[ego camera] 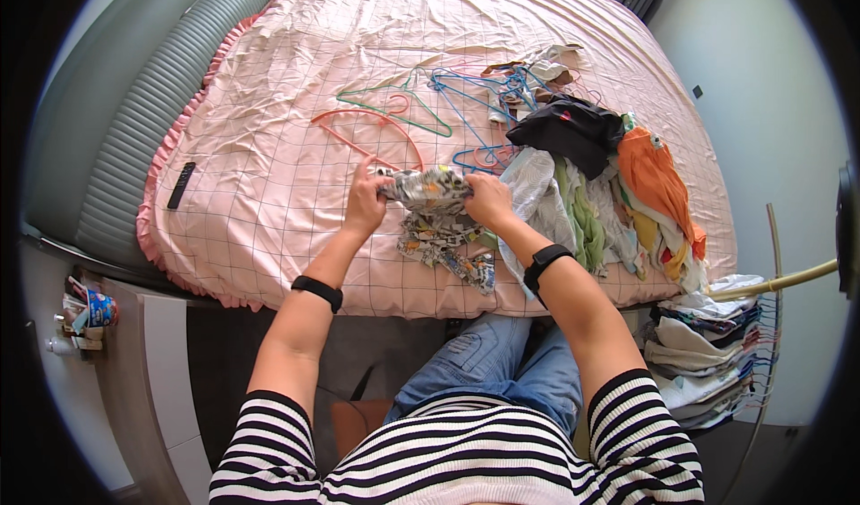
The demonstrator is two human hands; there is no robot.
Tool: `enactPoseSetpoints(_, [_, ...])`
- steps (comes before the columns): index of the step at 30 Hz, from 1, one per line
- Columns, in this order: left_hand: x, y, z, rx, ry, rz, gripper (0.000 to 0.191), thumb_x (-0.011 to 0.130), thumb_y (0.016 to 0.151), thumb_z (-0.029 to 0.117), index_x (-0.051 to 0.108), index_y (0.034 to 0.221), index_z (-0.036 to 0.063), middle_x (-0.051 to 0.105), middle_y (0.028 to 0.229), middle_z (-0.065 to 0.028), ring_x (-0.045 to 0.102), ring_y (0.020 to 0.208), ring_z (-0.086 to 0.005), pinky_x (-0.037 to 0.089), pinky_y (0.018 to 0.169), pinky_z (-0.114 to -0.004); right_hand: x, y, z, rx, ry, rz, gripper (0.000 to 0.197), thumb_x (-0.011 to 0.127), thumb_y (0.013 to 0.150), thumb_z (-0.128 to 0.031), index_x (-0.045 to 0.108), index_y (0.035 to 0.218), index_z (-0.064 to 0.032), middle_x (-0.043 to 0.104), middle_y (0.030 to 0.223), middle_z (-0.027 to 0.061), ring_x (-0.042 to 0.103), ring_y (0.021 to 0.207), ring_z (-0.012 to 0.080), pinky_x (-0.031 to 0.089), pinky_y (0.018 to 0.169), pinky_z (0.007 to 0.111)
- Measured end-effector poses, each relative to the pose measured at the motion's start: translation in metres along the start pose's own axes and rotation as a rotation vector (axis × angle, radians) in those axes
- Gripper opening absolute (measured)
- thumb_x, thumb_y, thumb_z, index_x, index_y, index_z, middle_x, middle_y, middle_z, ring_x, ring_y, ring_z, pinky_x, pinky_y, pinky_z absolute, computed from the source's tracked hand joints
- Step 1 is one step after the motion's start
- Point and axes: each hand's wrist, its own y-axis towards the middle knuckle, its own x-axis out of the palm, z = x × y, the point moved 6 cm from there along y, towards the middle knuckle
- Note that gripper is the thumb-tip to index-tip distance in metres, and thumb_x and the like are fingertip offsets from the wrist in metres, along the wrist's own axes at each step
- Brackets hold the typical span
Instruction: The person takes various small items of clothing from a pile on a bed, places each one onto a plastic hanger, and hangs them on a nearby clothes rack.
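Note:
A patterned garment [433, 193] in grey, white and orange is stretched between my two hands over the near part of the bed. My left hand [367, 196] grips its left end and my right hand [488, 199] its right end. Its lower part hangs down or rests on the sheet. Just beyond lie a coral plastic hanger [356, 148] and a green hanger [430, 112]. Several blue hangers [463, 105] lie tangled to the right. Beside my right hand a light grey patterned garment [531, 179] spreads out, with a black garment [571, 129] above it.
Green [583, 219] and orange clothes [652, 176] are heaped on the bed's right side. A black remote control [181, 186] lies on the pink checked sheet [269, 223] at left. Clothes on hangers [705, 350] hang from a rack at lower right. A nightstand [141, 344] stands at lower left.

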Motion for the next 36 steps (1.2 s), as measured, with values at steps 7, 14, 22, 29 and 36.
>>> enactPoseSetpoints(7, [0.1,-0.035,-0.055,-0.824,-0.523,-0.039,0.044,0.058,0.088,0.029,0.065,0.112,-0.0078,0.067,0.116,-0.02,0.063,0.104,-0.0305,0.047,0.095,-0.036,0.03,0.037,0.094,0.038,-0.103,-0.086,0.047,0.061,0.079,-0.003,0.052,0.125,-0.006,0.026,0.153,0.0256,0.053,0.122,0.0434,0.048,0.096,0.049])
enactPoseSetpoints(14, [0.103,-0.031,-0.048,-0.604,-0.329,-0.063,0.026,0.07,0.079,0.005,0.067,0.106,0.0065,0.067,0.083,-0.0068,0.061,0.071,-0.0119,0.05,0.067,-0.028,0.037,0.059,0.124,0.468,-0.226,-0.197,0.061,0.067,0.08,-0.007,0.04,0.134,0.0034,0.022,0.153,0.0278,0.061,0.112,0.0422,0.051,0.094,0.044])
enactPoseSetpoints(22, [0.078,-0.03,-0.031,-0.472,-0.176,-0.057,0.02,0.064,0.09,0.023,0.063,0.101,0.0055,0.065,0.08,-0.0153,0.063,0.074,-0.028,0.049,0.07,-0.038,0.041,0.045,0.076,0.239,-0.403,-0.234,0.055,0.063,0.085,-0.012,0.046,0.135,0.0036,0.022,0.157,0.0223,0.067,0.106,0.0331,0.056,0.083,0.04])
enactPoseSetpoints(29, [0.084,-0.003,0.009,-0.283,-0.243,0.045,0.024,0.061,0.086,0.005,0.064,0.11,0.0047,0.067,0.092,-0.0075,0.061,0.078,-0.0175,0.049,0.071,-0.03,0.054,0.054,0.122,0.246,-0.498,-0.29,0.055,0.059,0.087,-0.014,0.047,0.139,-0.0006,0.016,0.16,0.022,0.069,0.101,0.0343,0.055,0.083,0.044])
enactPoseSetpoints(36, [0.093,-0.016,-0.027,-0.532,-0.415,-0.112,0.022,0.06,0.083,0.007,0.068,0.103,0.0059,0.069,0.088,-0.0087,0.062,0.077,-0.0152,0.05,0.073,-0.029,0.047,0.07,0.106,0.316,-0.243,-0.455,0.048,0.063,0.083,-0.011,0.056,0.128,0.002,0.043,0.145,0.0237,0.063,0.111,0.039,0.052,0.092,0.045])
